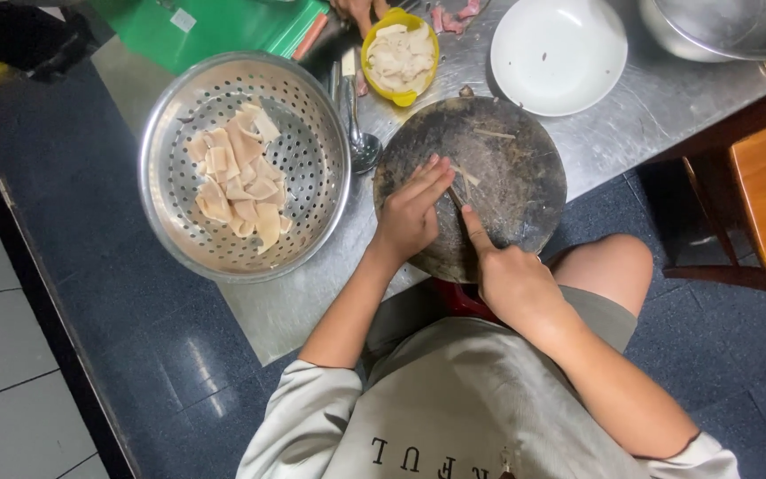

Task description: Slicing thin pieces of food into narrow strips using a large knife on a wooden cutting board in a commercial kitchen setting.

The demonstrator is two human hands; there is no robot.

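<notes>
Head view: left hand [411,213] flat, fingers together, pressing on round dark chopping board [480,177] on steel table [631,133]. Right hand [509,275] closed around knife [456,197], index finger along blade; blade tip just beside left fingertips. Perforated metal colander [312,160] with pale sliced pieces [239,182] left of board. Yellow bowl [370,53], spoon [361,142], white plate [558,53] beyond.
</notes>
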